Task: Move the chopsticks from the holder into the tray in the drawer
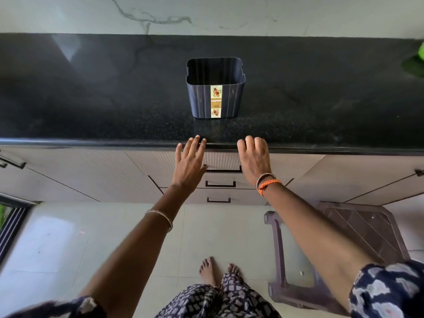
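Note:
A dark blue square holder [215, 88] with a floral label stands on the black granite counter [91, 99]; I see nothing inside it. No chopsticks are in view. Below the counter edge, the top drawer [222, 160] is closed, with a black handle [223, 171]. My left hand [190, 161] is spread in front of the drawer's left part, fingertips at the counter edge, holding nothing. My right hand [254, 157] hangs over the drawer's right part, fingers curled loosely near the counter edge, also holding nothing. The tray inside the drawer is hidden.
Two more closed drawers [220, 184] sit beneath the top one, with cabinet doors on both sides. A brown plastic stool [344, 249] stands on the tiled floor at right. A green object [421, 53] shows at the counter's far right edge.

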Available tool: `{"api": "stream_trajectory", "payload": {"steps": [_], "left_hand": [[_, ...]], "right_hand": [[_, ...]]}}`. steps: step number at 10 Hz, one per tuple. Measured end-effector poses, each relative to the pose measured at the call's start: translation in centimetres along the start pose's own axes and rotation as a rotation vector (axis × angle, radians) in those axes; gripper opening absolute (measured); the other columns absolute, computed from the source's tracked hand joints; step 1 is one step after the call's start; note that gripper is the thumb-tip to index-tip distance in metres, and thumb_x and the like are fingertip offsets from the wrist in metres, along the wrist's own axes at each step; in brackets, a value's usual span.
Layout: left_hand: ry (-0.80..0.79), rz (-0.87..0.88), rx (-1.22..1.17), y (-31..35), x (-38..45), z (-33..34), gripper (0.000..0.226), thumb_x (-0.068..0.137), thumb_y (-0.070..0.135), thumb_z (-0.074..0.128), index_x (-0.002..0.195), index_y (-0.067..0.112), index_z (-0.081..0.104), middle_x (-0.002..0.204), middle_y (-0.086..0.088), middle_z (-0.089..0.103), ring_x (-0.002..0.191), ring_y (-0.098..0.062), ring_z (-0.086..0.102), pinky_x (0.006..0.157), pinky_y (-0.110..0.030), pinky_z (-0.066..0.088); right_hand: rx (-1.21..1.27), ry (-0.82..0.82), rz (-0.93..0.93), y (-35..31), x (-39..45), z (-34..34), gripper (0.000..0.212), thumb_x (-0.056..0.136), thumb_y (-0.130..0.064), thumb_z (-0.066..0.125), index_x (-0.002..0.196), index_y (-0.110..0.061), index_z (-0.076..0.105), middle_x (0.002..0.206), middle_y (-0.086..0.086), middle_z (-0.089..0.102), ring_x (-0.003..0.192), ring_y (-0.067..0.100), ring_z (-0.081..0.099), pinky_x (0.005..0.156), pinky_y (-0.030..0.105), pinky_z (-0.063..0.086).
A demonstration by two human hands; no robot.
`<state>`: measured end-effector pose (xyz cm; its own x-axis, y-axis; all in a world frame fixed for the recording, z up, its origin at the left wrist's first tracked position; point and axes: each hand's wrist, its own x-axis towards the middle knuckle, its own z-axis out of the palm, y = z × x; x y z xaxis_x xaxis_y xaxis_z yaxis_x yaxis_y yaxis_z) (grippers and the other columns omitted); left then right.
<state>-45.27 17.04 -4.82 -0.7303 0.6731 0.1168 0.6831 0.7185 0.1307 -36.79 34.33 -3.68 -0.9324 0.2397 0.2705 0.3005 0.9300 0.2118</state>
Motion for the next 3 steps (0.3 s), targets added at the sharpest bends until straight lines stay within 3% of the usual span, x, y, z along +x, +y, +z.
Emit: {"api": "stream_trajectory", "payload": {"steps": [1,2,3], "left_hand": [[-0.014,-0.042,-0.056,0.9,-0.5,-1.2,0.072,0.092,0.035,0.049,0.148,0.014,0.01,0.158,-0.012,0.011,0.147,-0.028,0.006,0.115,-0.042,-0.006],[0.113,-0.024,-0.145,2.2,-0.7,-3.9,0.066,0.093,0.033,0.044,0.147,0.011,0.013,0.157,-0.012,0.013,0.147,-0.027,0.006,0.117,-0.04,-0.003],[0.385,-0.035,-0.213,4.2,3.1,-10.7,0.059,0.094,0.028,0.038,0.145,0.004,0.02,0.155,-0.016,0.022,0.145,-0.028,0.014,0.119,-0.037,0.009]], "right_hand": [[0.109,-0.129,0.052,-0.2,-1.2,-1.0,0.057,0.069,-0.027,0.073,0.119,-0.006,0.055,0.115,0.016,0.059,0.104,0.033,0.057,0.096,0.046,0.046],[0.212,-0.07,0.103,-0.2,-1.3,-3.1,0.072,0.075,-0.042,0.065,0.133,-0.003,0.047,0.134,0.018,0.051,0.126,0.035,0.048,0.111,0.052,0.033],[0.176,0.143,0.14,0.8,3.0,-8.8,0.074,0.08,-0.042,0.056,0.137,0.003,0.043,0.141,0.022,0.046,0.132,0.037,0.042,0.115,0.053,0.028]]}}
